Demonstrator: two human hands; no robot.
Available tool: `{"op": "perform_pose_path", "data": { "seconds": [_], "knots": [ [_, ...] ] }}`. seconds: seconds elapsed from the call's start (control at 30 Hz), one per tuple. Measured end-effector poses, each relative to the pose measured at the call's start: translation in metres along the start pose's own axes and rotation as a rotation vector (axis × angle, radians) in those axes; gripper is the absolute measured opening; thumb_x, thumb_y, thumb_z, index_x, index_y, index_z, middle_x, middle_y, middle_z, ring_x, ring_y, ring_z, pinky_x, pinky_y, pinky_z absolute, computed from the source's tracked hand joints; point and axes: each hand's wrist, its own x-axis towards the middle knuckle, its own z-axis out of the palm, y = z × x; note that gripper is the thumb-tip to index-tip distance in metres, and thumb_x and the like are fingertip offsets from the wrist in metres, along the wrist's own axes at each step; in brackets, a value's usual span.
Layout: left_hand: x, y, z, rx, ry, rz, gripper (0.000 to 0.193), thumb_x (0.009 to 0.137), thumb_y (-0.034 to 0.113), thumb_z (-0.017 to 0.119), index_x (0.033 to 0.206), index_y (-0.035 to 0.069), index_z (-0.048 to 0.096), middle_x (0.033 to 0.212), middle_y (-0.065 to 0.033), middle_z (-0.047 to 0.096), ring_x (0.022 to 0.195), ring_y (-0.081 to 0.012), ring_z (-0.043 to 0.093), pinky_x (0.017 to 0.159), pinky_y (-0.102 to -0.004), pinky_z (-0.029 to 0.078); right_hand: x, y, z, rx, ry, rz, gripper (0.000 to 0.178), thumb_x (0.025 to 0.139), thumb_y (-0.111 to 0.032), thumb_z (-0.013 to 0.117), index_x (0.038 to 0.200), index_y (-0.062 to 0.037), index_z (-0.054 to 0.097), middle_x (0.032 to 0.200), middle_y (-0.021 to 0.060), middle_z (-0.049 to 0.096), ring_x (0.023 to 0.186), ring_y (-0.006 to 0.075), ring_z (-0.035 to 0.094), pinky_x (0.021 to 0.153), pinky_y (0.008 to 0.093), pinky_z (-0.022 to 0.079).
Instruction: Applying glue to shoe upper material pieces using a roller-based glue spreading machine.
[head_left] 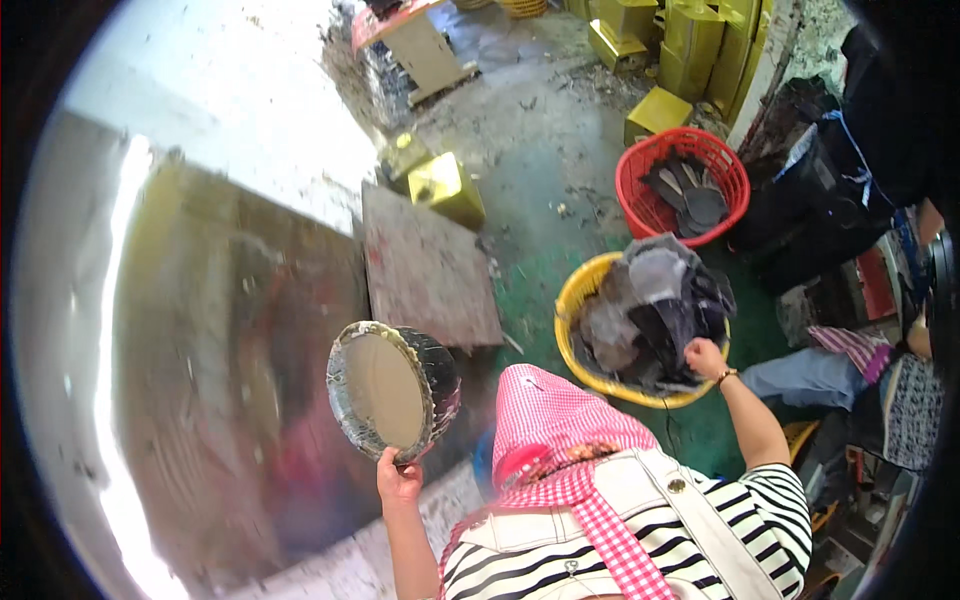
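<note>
My left hand (400, 482) has its fingers on the near rim of a round, dark pot (436, 372). Its walls are smeared with pale residue. A smooth beige, paste-like material (385, 392) fills the pot's mouth. At the right, my right hand (706, 359) is closed over the near right part of a yellow plastic basket (562, 318). Dark grey and black flat pieces (655, 305) are heaped in that basket, some rising above its rim. The fingertips meet the dark pieces, but what lies between them is too small to make out.
Behind the yellow basket stands a red basket (628, 190) holding dark, flat-ended pieces. Yellow square cans (447, 190) stand beside a worn board (425, 265), with more at the back. Another person's jeans-clad leg (810, 380) reaches in from the right, near black bags (810, 220).
</note>
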Motion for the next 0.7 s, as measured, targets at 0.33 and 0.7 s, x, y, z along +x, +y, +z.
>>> {"op": "perform_pose_path", "data": {
  "seconds": [0.33,0.7],
  "knots": [
    [0.234,0.165,0.248,0.319,-0.088,0.089,0.014,0.07,0.003,0.051,0.081,0.012,0.053,0.068,-0.0003,0.056,0.048,-0.0108,0.051,0.029,-0.0197,0.033,0.211,-0.144,-0.039,-0.116,0.41,-0.222,0.017,0.078,-0.018,0.053,0.08,-0.0013,0.054,0.072,0.0162,0.056,0.067,0.0316,0.054,0.059,0.0385,0.043],
    [0.465,0.267,0.59,0.366,-0.195,-0.227,0.011,0.076,0.009,0.047,0.082,0.001,0.052,0.07,-0.0114,0.059,0.052,-0.023,0.059,0.028,-0.0218,0.04,0.396,-0.117,-0.008,-0.399,0.177,0.394,0.029,0.077,-0.009,0.047,0.106,-0.0054,0.05,0.101,0.0181,0.059,0.087,0.0333,0.057,0.08,0.0423,0.045]
  ]
}}
